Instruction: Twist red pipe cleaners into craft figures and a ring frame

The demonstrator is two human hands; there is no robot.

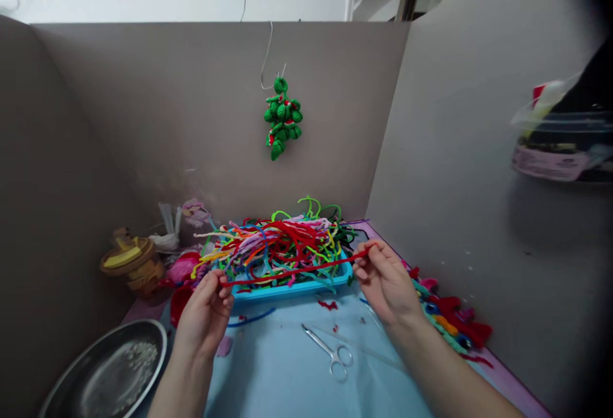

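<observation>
A red pipe cleaner [297, 271] is stretched between my two hands, in front of the blue tray [292, 290]. My left hand [205, 306] pinches its left end between thumb and fingers. The other end, a little higher, is pinched in my right hand [385, 277]. Behind the strand, the tray is heaped with many-coloured pipe cleaners [282, 239]. A pair of scissors [328, 351] lies on the light blue table surface below and between my hands. Short red scraps [327, 305] and a blue pipe cleaner [253, 318] lie near the tray's front.
A metal bowl [108, 373] with small pale pieces stands at lower left. Beyond it are a brown pot-like container [136, 265] and pink yarn [184, 268]. Colourful fuzzy pieces [454, 319] line the right edge. A green ornament [283, 118] hangs on the back panel; a bag [550, 159] hangs at right.
</observation>
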